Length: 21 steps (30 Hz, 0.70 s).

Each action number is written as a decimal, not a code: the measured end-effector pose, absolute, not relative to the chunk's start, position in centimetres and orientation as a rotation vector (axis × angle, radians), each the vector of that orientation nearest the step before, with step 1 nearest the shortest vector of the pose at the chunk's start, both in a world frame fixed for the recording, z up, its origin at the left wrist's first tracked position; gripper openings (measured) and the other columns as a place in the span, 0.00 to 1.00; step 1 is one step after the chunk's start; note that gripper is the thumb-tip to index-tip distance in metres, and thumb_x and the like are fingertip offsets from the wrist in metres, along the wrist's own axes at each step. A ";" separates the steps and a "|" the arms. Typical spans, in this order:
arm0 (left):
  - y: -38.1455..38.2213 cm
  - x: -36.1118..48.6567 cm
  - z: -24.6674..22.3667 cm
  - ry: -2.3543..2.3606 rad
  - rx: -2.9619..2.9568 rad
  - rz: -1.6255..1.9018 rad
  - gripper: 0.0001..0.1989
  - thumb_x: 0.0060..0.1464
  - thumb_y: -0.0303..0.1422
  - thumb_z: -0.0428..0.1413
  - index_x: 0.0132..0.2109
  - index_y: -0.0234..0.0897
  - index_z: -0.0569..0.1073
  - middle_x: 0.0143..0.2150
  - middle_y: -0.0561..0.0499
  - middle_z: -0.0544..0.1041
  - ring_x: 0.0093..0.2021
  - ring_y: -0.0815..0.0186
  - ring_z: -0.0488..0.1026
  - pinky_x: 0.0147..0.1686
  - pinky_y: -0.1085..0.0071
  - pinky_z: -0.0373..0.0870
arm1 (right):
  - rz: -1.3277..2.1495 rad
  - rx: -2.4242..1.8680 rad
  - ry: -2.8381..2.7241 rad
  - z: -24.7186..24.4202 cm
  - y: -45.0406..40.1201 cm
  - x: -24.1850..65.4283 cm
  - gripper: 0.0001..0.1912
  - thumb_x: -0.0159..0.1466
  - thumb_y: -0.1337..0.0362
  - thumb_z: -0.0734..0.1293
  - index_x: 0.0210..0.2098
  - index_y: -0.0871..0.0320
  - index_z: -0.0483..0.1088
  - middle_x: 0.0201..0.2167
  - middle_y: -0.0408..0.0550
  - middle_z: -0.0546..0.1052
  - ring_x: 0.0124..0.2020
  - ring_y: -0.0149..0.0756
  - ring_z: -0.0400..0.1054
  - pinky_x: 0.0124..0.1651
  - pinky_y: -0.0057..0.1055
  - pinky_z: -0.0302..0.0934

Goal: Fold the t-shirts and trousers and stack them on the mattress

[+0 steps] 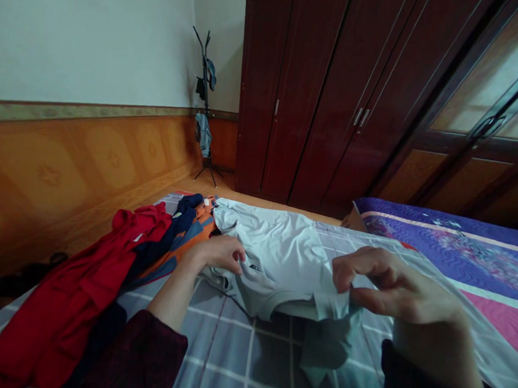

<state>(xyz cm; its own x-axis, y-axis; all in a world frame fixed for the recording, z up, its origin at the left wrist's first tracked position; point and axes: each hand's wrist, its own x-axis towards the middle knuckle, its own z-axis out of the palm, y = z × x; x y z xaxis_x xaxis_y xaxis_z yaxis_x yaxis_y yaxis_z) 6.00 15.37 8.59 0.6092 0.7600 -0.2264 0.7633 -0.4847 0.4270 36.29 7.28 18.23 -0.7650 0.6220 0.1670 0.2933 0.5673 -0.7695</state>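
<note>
A pale T-shirt (282,242) with a small dark logo on its chest lies on the grey checked bed sheet (231,356), its neckline towards me. My left hand (222,253) is closed on the shirt's left side, thumb and fingers pinched near the logo. On the other side, my right hand (385,283) pinches the shirt's shoulder and lifts it a little off the bed. A sleeve droops below that hand. The far end of the shirt lies flat near the bed's far edge.
Left of the shirt lie a red garment (91,283), a navy garment (159,246) and an orange and blue one (195,228). A purple floral bedspread (449,246) is at the right. Behind stand a dark red wardrobe (308,103) and a coat rack (206,97).
</note>
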 end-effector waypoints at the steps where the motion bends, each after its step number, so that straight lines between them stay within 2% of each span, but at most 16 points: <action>1: 14.7 6.5 8.8 1.177 2.349 -0.005 0.15 0.45 0.37 0.61 0.41 0.38 0.78 0.36 0.51 0.79 0.36 0.64 0.74 0.32 0.75 0.65 | 1.021 -0.839 -2.304 18.1 7.6 36.0 0.11 0.61 0.58 0.65 0.29 0.59 0.70 0.23 0.45 0.71 0.25 0.30 0.63 0.27 0.26 0.57; 3: 13.1 7.7 8.7 1.119 2.393 -0.034 0.21 0.43 0.46 0.62 0.43 0.38 0.77 0.39 0.49 0.78 0.39 0.60 0.74 0.34 0.72 0.66 | 0.916 -1.031 -2.104 17.5 8.8 35.7 0.13 0.60 0.54 0.65 0.27 0.58 0.69 0.21 0.43 0.69 0.22 0.29 0.61 0.25 0.25 0.55; 5: 11.5 8.9 7.5 1.131 2.499 -0.042 0.27 0.39 0.48 0.64 0.45 0.37 0.75 0.43 0.45 0.77 0.42 0.54 0.73 0.37 0.68 0.67 | 0.805 -1.168 -1.915 16.4 10.4 35.8 0.15 0.58 0.52 0.65 0.26 0.58 0.68 0.20 0.42 0.67 0.21 0.28 0.59 0.24 0.25 0.54; 7: 10.5 9.6 5.6 1.214 2.602 0.065 0.22 0.42 0.42 0.63 0.44 0.35 0.73 0.45 0.42 0.75 0.45 0.52 0.71 0.40 0.65 0.67 | 0.730 -1.284 -1.823 15.0 12.2 36.0 0.15 0.57 0.51 0.63 0.25 0.58 0.66 0.19 0.41 0.65 0.21 0.28 0.58 0.23 0.26 0.53; 9: 10.3 9.5 3.6 1.289 2.587 0.305 0.10 0.49 0.32 0.56 0.40 0.36 0.73 0.42 0.44 0.75 0.45 0.54 0.71 0.43 0.64 0.65 | 0.635 -1.433 -1.857 13.6 13.7 36.3 0.14 0.57 0.53 0.61 0.25 0.58 0.66 0.19 0.41 0.65 0.21 0.29 0.59 0.23 0.26 0.53; 12: 11.4 8.2 1.4 1.332 2.190 0.831 0.10 0.50 0.26 0.47 0.37 0.37 0.72 0.35 0.48 0.75 0.40 0.60 0.72 0.41 0.67 0.65 | 0.464 -1.628 -1.963 11.9 15.3 36.3 0.12 0.58 0.58 0.57 0.25 0.58 0.66 0.20 0.43 0.68 0.23 0.31 0.62 0.24 0.27 0.53; 16: 13.7 5.9 0.0 1.365 1.584 1.319 0.12 0.54 0.34 0.46 0.40 0.36 0.71 0.32 0.50 0.75 0.35 0.62 0.72 0.35 0.70 0.66 | 0.421 -1.736 -2.061 10.1 15.9 34.7 0.11 0.59 0.61 0.59 0.30 0.58 0.71 0.25 0.47 0.74 0.27 0.34 0.66 0.27 0.28 0.54; 21: 14.8 4.5 -1.4 1.416 1.234 1.504 0.14 0.51 0.42 0.51 0.36 0.35 0.73 0.30 0.52 0.75 0.34 0.63 0.73 0.34 0.72 0.67 | 0.423 -1.881 -2.254 7.6 15.3 31.4 0.18 0.53 0.50 0.68 0.35 0.57 0.74 0.33 0.52 0.77 0.35 0.43 0.71 0.34 0.32 0.59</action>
